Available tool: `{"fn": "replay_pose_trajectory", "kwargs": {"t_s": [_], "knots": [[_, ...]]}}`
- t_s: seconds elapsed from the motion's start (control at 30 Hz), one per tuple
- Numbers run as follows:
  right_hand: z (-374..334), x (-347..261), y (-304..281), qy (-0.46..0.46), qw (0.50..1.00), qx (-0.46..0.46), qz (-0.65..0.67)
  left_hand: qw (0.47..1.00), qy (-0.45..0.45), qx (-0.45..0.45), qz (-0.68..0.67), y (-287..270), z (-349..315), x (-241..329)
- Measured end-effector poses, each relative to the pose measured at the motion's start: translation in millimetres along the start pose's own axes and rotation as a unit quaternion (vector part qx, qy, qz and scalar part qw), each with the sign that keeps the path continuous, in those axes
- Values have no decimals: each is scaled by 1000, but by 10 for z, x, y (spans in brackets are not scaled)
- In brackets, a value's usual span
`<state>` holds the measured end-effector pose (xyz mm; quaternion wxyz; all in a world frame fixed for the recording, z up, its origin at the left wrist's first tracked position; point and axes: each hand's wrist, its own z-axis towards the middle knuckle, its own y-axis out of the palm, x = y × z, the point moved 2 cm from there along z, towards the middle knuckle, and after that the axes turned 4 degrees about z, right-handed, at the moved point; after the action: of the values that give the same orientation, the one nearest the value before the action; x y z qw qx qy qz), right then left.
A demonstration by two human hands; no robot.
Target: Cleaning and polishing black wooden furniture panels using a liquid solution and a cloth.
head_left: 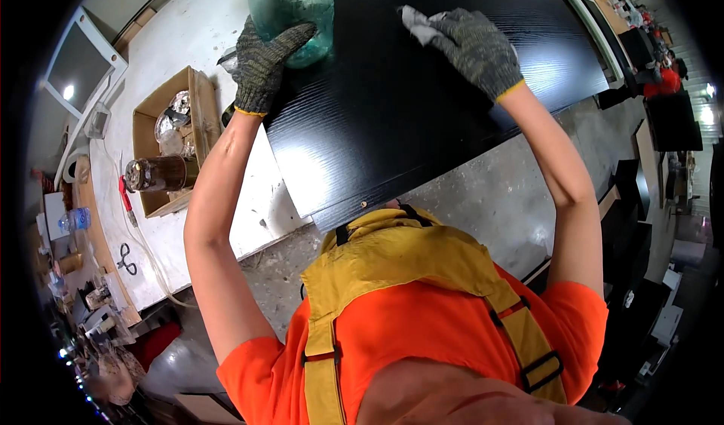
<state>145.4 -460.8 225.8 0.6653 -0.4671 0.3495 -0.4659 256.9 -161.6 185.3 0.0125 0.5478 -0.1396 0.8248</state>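
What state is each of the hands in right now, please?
Left hand: closed on the green jar.
Right hand: holding a pale cloth on the black board.

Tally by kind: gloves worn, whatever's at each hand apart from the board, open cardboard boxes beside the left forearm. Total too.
Gloves: 2
Green glass jar, in the left hand: 1
Pale rag, at the right hand: 1
Open cardboard box: 1
Total: 5
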Motion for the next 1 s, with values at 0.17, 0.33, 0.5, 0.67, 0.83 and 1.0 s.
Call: {"fn": "replay_pose_trajectory", "kwargs": {"t_s": [0.17, 0.33, 0.5, 0.67, 0.83, 1.0], "knots": [[-441, -592, -81, -91, 987, -123, 43, 986, 72, 141, 42, -139, -67, 4], [-94, 806, 343, -116, 973, 94, -175, 925, 240, 169, 242, -479, -557, 137], [617, 1098, 712, -122, 963, 64, -232, 957, 23, 288, 34, -811, -1236, 35], [605, -1108, 710, -292, 953, 34, -70, 927, -67, 370, -13, -871, -1619, -123], [494, -1463, 301, -371, 914, -30, 158, 912, -108, 389, -70, -982, -2064, -204], [1120, -804, 490, -231, 972, 30, 10, 908, -139, 390, -68, -1046, -2479, -253]]}}
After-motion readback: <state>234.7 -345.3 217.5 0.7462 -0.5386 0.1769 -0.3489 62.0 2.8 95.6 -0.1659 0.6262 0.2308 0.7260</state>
